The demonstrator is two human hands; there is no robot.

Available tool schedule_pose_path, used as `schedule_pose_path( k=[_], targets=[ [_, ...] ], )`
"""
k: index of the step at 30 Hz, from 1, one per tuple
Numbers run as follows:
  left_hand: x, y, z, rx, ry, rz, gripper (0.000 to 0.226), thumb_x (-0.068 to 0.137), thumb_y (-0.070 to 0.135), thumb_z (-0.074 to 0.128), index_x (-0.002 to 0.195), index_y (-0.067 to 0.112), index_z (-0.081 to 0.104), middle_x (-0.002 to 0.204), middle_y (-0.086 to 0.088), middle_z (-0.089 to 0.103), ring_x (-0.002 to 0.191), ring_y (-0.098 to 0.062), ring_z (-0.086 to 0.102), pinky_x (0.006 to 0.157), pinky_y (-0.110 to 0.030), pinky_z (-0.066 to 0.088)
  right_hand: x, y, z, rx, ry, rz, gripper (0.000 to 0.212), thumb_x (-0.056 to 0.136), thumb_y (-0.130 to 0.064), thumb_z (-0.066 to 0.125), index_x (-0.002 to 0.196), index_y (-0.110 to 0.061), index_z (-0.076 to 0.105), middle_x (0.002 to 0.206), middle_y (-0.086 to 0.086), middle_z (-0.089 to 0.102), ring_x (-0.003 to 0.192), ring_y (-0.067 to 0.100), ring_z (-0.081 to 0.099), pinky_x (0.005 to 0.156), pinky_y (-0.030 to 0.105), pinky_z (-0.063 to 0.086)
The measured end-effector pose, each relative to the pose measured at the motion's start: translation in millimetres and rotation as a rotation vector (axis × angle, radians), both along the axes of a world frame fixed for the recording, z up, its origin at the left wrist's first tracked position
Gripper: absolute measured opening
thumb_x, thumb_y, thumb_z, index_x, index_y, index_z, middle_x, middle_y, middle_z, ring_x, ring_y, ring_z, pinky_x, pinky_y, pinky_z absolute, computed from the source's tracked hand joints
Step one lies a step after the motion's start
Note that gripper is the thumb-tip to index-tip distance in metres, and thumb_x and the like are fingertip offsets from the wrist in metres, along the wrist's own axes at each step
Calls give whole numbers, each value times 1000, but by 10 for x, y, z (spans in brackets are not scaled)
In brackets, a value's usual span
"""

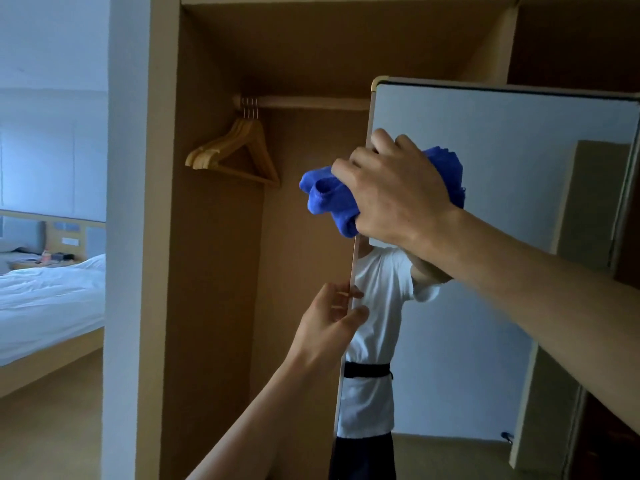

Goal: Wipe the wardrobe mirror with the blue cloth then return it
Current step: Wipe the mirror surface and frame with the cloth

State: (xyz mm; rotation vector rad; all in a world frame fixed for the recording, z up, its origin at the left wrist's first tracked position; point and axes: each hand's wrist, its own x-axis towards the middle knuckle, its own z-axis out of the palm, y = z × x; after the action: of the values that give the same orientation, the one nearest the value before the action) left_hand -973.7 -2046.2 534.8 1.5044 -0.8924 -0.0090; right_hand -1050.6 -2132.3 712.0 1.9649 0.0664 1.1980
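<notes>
The left hand holds the left edge of the mirror, its fingers closed narrow on the thin frame. Above it, the right hand grips the bunched blue cloth with curled fingers and holds it against the upper left part of the glass, where part of the cloth hangs over the edge. Behind the mirror is the open wardrobe, with wooden hangers on a rail. Far at the left stands a bed with white sheets.
</notes>
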Motion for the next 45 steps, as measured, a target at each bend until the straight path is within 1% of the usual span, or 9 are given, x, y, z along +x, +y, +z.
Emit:
schedule_pose_path(
  k=[8,12,21,24,29,33,39,42,45],
  targets=[
    [-56,-22,-229,-23,51,-18,25,88,30,66,112,29,63,114,10,67,105,-11,64,86,-25,50,-31,-33,-653,-22,164,-22,37,64,-22,71,99,-15,61,84,6,64,89,29,54,74,42,43],
    [-73,-26,-292,-31,42,-18,26,87,30,66,113,29,62,117,11,65,99,-13,65,77,-22,51,-35,-16,-492,-18,163,-40,38,68,-21,70,105,-18,60,89,3,66,91,27,53,73,40,40],
    [-97,-5,-500,-42,38,-39,30,85,25,66,115,24,60,121,4,63,102,-22,64,91,-38,57,12,51,115,62,17,-36,33,76,-21,62,108,-17,56,98,7,66,100,31,51,80,44,39],
    [-101,-4,-555,-37,69,-30,24,92,17,67,114,25,62,118,6,66,99,-18,66,87,-28,56,12,26,-122,31,52,-17,32,72,-21,63,103,-15,57,93,8,66,96,31,51,76,43,38],
    [-165,-37,-677,-38,120,-6,28,85,25,65,113,27,62,120,-2,65,104,-24,64,99,-44,52,-30,-8,-781,46,153,0,41,63,-24,72,102,-14,59,88,8,65,91,31,53,76,45,43],
    [-129,-47,-809,-26,164,-32,30,95,10,65,121,23,59,121,-3,66,108,-16,65,93,-30,51,-54,-5,-1204,100,220,5,43,65,-30,77,100,-14,60,90,9,66,91,31,56,81,47,48],
    [-75,-15,-960,4,269,-68,22,105,29,54,126,33,59,123,10,68,112,0,64,93,-22,48,-108,13,-1299,92,252,-36,39,66,-25,76,101,-15,62,88,8,67,89,28,58,77,44,49],
    [-71,8,-1087,44,330,-72,20,108,46,41,108,50,61,112,25,63,99,19,60,91,-17,46,-111,51,-1086,59,235,-83,40,65,-18,71,104,-15,60,91,9,66,94,31,56,80,46,45],
    [-77,-8,-1320,77,394,-83,42,107,56,28,126,42,63,128,15,67,120,-1,61,109,-38,47,-89,101,-833,47,177,-126,45,67,-19,70,110,-14,58,96,9,66,97,31,54,81,44,43]
  ],
)
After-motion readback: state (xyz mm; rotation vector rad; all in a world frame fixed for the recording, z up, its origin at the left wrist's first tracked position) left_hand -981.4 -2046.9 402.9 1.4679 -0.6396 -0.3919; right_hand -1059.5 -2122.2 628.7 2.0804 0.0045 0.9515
